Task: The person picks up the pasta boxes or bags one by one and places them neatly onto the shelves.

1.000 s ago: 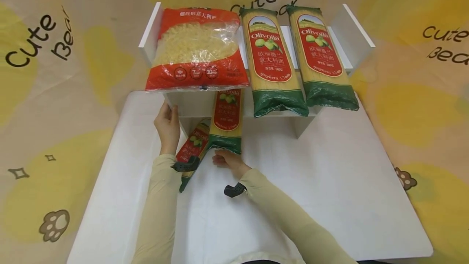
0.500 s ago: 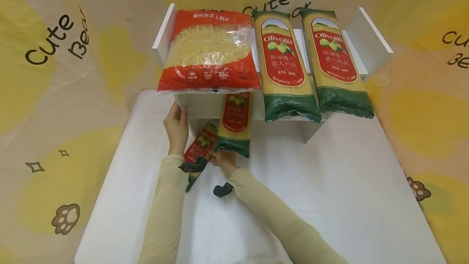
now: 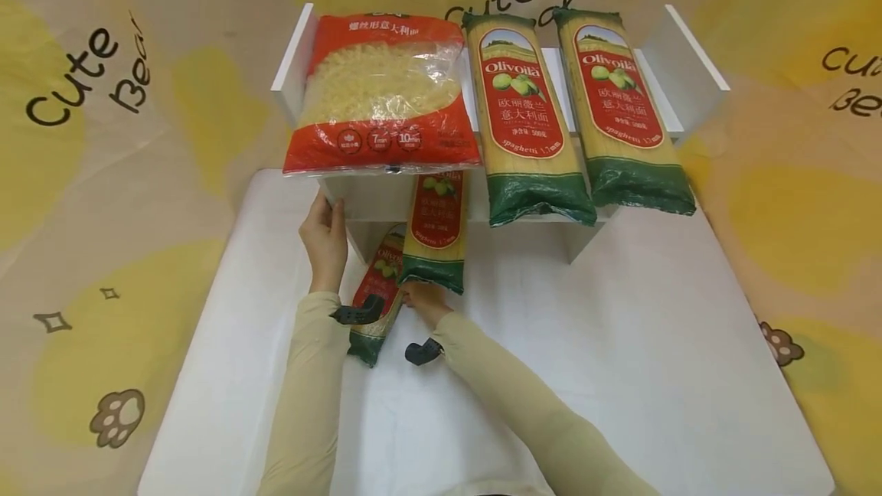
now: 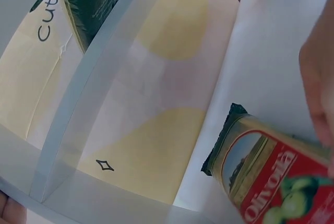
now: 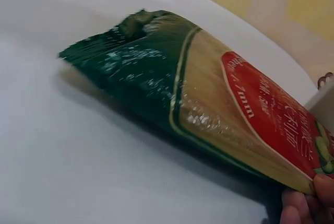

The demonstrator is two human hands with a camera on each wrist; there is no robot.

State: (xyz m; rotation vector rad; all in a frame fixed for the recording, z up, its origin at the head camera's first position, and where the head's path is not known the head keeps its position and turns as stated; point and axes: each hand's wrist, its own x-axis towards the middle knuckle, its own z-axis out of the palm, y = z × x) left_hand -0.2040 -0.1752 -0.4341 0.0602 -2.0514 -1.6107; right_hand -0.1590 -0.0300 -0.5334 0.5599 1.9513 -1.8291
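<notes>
A spaghetti pack (image 3: 377,282) with green ends and a red label lies slanted on the table under the shelf's lower board. My right hand (image 3: 423,303) pinches its right edge; the right wrist view shows thumb and fingers (image 5: 305,205) there, with the green end (image 5: 130,57) pointing away. My left hand (image 3: 325,247) grips the left side panel of the white shelf (image 3: 358,201), thumb on the near side. Another spaghetti pack (image 3: 434,243) rests on the lower board, its green end jutting out above my right hand and partly hiding it.
On the top board lie a red bag of spiral pasta (image 3: 382,98), a spaghetti pack (image 3: 527,121) and another spaghetti pack (image 3: 623,109), ends overhanging the front. The shelf stands on a white table (image 3: 620,343) before a patterned yellow cloth (image 3: 186,14).
My right hand has moved left and taken hold of the slanted spaghetti pack's edge. That pack has rolled a little, its face turning more upward. My left hand stays on the panel.
</notes>
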